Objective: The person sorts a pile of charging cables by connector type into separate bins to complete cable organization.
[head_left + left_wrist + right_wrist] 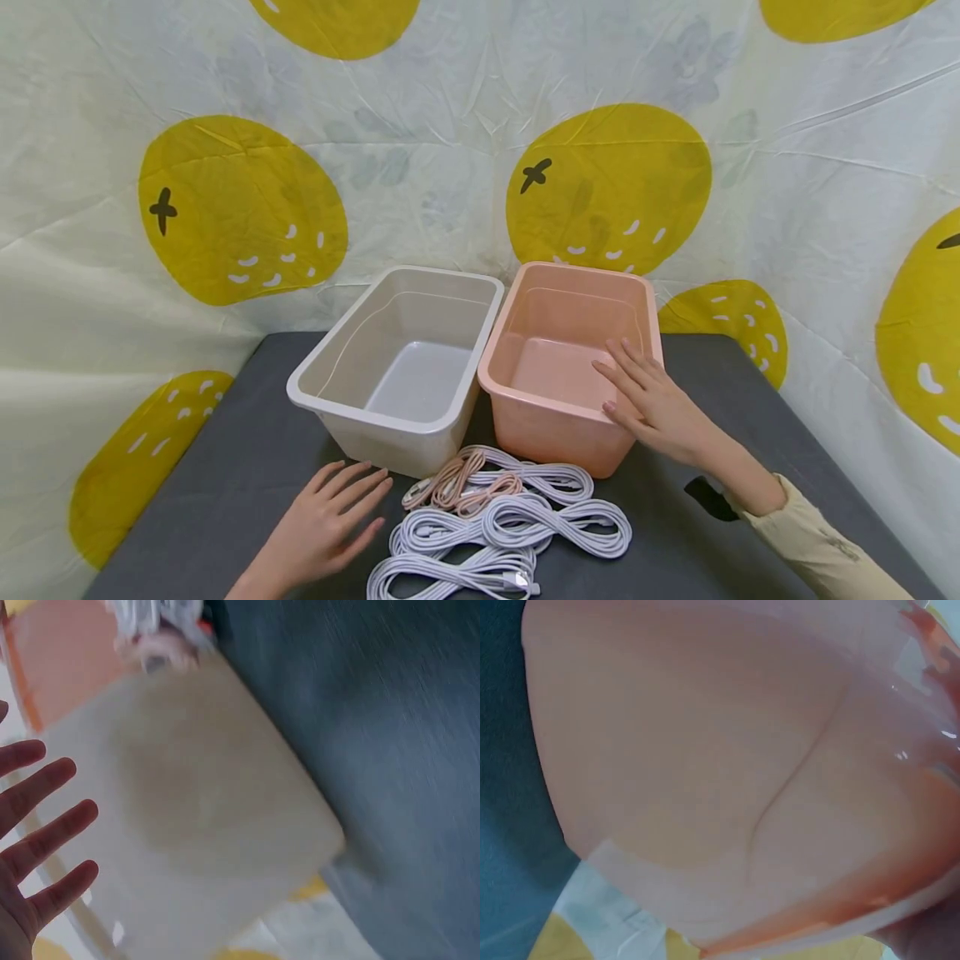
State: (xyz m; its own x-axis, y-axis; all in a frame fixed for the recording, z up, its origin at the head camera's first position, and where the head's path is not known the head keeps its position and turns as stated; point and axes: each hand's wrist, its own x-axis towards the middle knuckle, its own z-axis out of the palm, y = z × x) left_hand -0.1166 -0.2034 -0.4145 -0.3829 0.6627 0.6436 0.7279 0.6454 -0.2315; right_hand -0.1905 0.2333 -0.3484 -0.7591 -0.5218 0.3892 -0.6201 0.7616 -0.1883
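Observation:
Two plastic basins stand side by side: a beige basin on the left and a pink basin on the right. In front of them lie several coiled white cables, tied in figure-eight bundles. Smaller brownish-pink cables lie among them. My left hand, fingers spread and holding nothing, hovers left of the cables near the beige basin's front. My right hand has its fingers extended over the pink basin's right front rim. The pink basin's side fills most of the right wrist view.
All of this is on a dark grey table. Behind it hangs a pale cloth with yellow fruit shapes, meeting the table's back edge. A small black object shows beneath my right wrist.

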